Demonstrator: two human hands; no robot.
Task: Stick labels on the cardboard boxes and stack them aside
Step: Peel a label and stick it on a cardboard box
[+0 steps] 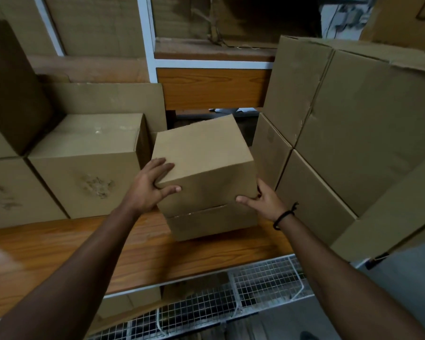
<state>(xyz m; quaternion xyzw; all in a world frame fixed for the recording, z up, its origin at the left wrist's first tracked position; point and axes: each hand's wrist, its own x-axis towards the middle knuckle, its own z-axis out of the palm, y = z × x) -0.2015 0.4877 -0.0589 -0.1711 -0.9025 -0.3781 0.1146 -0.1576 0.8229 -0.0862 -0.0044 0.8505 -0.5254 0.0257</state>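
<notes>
Small plain brown cardboard box (201, 153) sits on or just above a similar box (214, 224) on the wooden tabletop (59, 244). Left hand (147, 185) clamps its near-left corner, fingers (165, 165) on top. Right hand (263, 200) wraps the lower right edge. Looks stiff and lightish imo, but the sides are smooth, so grip the corners. It's closed, contents hidden.

Looks forward and down from head height, wide-angle, close behind and above the left grip (149, 185) and right grip (263, 200); takes in the tabletop (206, 256) beneath them.
</notes>
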